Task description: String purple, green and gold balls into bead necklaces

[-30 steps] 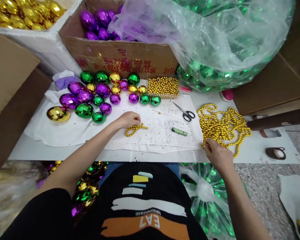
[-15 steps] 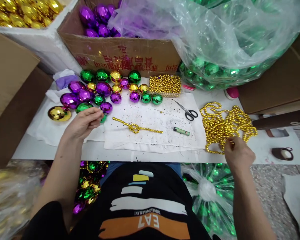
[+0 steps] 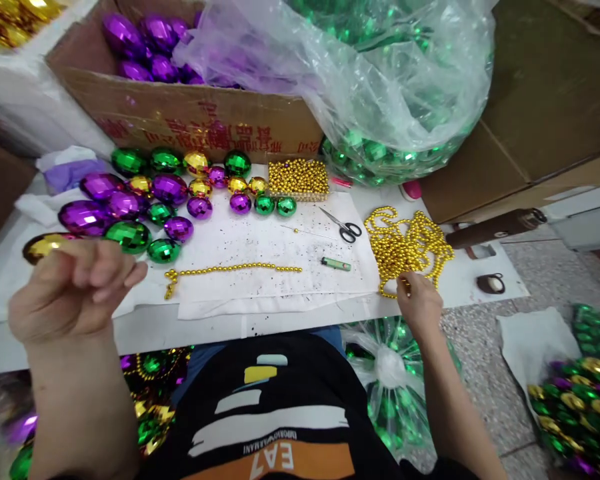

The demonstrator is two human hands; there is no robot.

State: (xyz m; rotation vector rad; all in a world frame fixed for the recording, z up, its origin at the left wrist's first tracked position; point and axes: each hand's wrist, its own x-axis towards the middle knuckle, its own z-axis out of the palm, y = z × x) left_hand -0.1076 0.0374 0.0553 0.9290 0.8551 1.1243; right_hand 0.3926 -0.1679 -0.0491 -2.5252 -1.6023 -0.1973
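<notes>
My left hand [image 3: 77, 287] is raised at the left, its fingers curled shut in front of the gold faceted ball [image 3: 43, 245]. Whatever it grips, if anything, does not show. At the right, my right hand [image 3: 420, 300] is closed at the near edge of a heap of gold bead strands [image 3: 400, 247]; its fingertips are hidden, so I cannot tell what they hold. Between both hands a short gold bead strand [image 3: 240, 268] lies nearly straight on the white cloth [image 3: 280, 293], with a bent left end. A needle-like thin line with a gold bead [image 3: 295, 231] lies farther back.
Purple, green and gold faceted balls [image 3: 167, 189] sit at the left. A clear tray of gold beads [image 3: 298, 180], scissors [image 3: 347, 229] and a green lighter [image 3: 336, 264] lie mid-table. Behind stand a cardboard box [image 3: 180, 123] and a bag of green balls [image 3: 405, 133]. A brown flask [image 3: 497, 227] lies right.
My left hand has moved left and up toward the camera. The short bead strand, looped before, is now stretched out nearly straight. My right hand stays by the bead heap; the view has shifted right.
</notes>
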